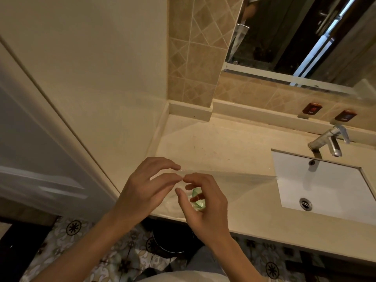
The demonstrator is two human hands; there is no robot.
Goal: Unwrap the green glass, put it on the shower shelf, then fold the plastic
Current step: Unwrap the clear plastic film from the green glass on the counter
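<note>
Pinching a corner of the clear plastic (227, 176) between thumb and forefinger, the left hand (146, 190) is narrowing on the film while its other fingers are fanning loose above; the right hand (205, 202) is meeting it fingertip to fingertip and is also closing on the film, and it is cupping around the green glass (198, 199), though I cannot tell whether it is bearing the glass's weight or only shielding it; both hands are working just over the front edge of the worktop (223, 143), probably so that the glass has something under it if it slips; the film is stretching taut from the fingertips towards the sink (325, 186), which suggests the wrap is being drawn open rather than folded, so the unwrapping step seems to be under way; the green glass is showing as a small, pale green, see-through vessel, mostly hidden behind the right fingers, with a finger visible through its wall; the plastic is nearly invisible apart from its bright straight edge; no shower shelf is in view here.
</note>
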